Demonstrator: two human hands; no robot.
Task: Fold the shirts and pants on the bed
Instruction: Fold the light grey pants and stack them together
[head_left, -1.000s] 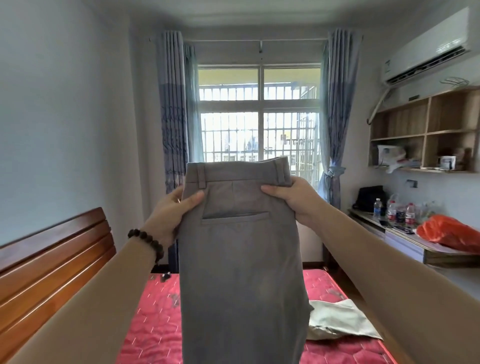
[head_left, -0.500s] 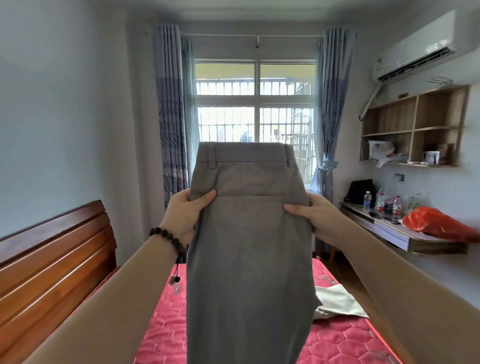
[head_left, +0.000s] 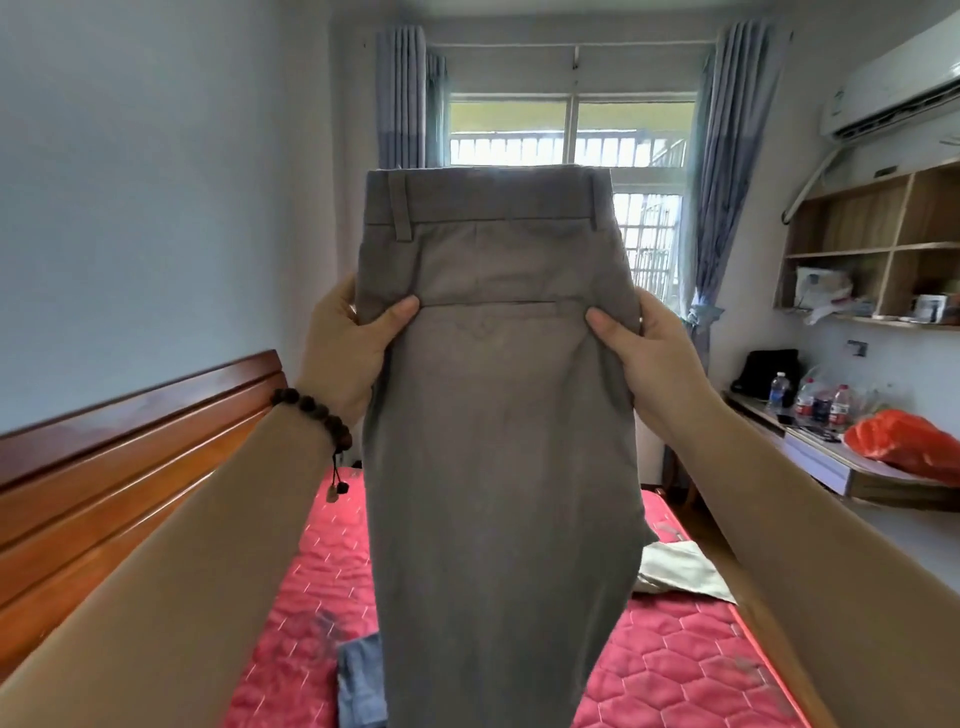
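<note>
Grey pants (head_left: 498, 415) hang upright, side edges pinched by left hand (head_left: 353, 353) and right hand (head_left: 649, 364) fingers.

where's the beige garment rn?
Head view, lower right: the beige garment lies on the red mattress near its right edge, partly hidden behind the grey pants.

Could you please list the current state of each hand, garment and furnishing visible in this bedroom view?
Grey trousers: held upright in the air, waistband up, legs hanging.
Left hand: grips the trousers' left edge.
Right hand: grips the trousers' right edge.
Beige garment: lying crumpled on the red quilted mattress.
Blue denim garment: lying on the mattress, partly hidden.
Blue-grey curtains: drawn open.
</note>
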